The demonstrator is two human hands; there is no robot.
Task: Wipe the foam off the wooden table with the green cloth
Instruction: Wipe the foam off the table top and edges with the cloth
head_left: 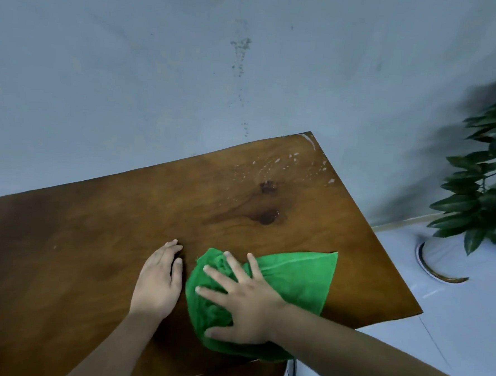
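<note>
The wooden table (92, 251) fills the lower left of the head view. White foam specks (286, 164) lie scattered near its far right corner. A bunched green cloth (296, 278) rests on the table near the front right edge. My right hand (242, 301) presses flat on the cloth with its fingers spread. Just left of the cloth, my left hand (159, 281) lies flat on the bare wood, fingers together, holding nothing.
A pale blue wall (161, 66) stands behind the table. A leafy potted plant (485, 185) in a white pot (440, 257) stands on the floor to the right. A chair edge (229, 372) shows below the table's front.
</note>
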